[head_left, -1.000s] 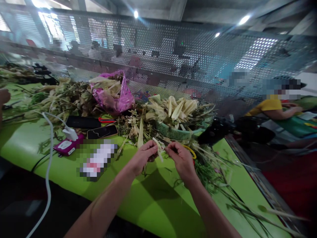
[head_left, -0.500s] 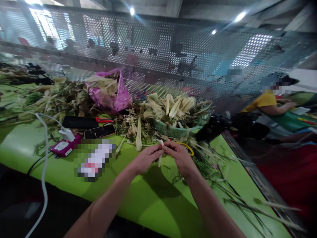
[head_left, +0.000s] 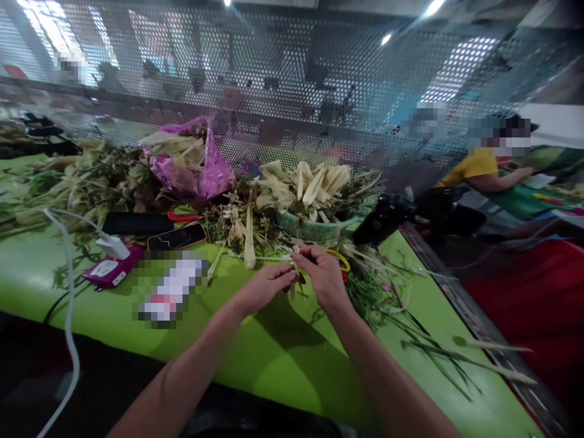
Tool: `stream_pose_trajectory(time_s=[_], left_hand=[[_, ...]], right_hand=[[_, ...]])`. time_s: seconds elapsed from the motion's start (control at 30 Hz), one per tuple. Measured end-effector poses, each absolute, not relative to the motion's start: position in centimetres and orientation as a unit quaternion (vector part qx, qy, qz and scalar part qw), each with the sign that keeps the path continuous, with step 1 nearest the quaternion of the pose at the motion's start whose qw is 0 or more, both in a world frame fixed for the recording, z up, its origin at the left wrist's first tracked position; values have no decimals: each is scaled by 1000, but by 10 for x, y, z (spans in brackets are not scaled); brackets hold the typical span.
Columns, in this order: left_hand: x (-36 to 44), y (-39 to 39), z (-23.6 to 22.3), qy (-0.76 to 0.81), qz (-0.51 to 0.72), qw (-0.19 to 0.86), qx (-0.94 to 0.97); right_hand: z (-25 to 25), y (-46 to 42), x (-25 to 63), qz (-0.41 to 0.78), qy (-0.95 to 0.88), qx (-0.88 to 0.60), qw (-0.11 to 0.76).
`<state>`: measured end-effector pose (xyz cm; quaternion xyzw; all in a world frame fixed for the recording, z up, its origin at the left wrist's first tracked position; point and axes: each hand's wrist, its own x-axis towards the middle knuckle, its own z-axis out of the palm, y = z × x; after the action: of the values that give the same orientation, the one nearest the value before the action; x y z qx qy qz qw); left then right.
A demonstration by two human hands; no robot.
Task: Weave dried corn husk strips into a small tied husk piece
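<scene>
Over the green table (head_left: 292,371), my left hand (head_left: 264,288) and my right hand (head_left: 325,275) meet, fingertips pinched together. Between them is a thin pale strip (head_left: 292,292), which looks like dried corn husk; the fingers cover much of it, and one end hangs below. A yellow loop handle (head_left: 344,260) with some red beside it lies just behind my right hand. A long pale husk (head_left: 249,243) lies beyond my left hand. Behind both hands, a green basket (head_left: 310,230) is heaped with dried corn husks (head_left: 319,182).
A pink bag (head_left: 212,167) of husks stands by a dry plant heap (head_left: 114,182). Left lie a phone (head_left: 177,236), a purple power block (head_left: 107,272) and a white cable (head_left: 70,316). A black object (head_left: 383,218) stands right of the basket. A co-worker (head_left: 483,170) sits far right.
My hands have closed in on each other around the pale strip, which now hangs lower and is more covered by fingers. The whole view has shifted, with the scene sliding left and upward.
</scene>
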<state>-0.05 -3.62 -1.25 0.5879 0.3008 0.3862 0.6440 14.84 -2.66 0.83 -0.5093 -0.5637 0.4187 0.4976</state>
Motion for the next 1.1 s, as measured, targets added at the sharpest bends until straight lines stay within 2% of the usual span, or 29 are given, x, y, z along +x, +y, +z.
stream_pose_trajectory(time_s=[0.07, 0.17, 0.23, 0.43, 0.67, 0.83, 1.1], left_hand=[[0, -36, -13, 323, 409, 671, 527], [-2, -32, -13, 349, 486, 676, 431], [-4, -29, -12, 335, 524, 677, 394], [-4, -28, -10, 300, 545, 700, 350], [-5, -30, -5, 302, 535, 696, 372], [-6, -31, 1, 331, 523, 680, 392], [-4, -31, -8, 325, 522, 731, 297]], right_hand=[[11, -26, 153, 390, -592, -506, 491], [17, -27, 158, 286, -628, -521, 503], [19, -29, 158, 248, -653, -530, 480], [11, -33, 147, 304, -706, -536, 348], [7, -31, 144, 384, -689, -494, 366], [10, -34, 143, 318, -711, -502, 376], [8, -33, 143, 208, -784, -471, 348]])
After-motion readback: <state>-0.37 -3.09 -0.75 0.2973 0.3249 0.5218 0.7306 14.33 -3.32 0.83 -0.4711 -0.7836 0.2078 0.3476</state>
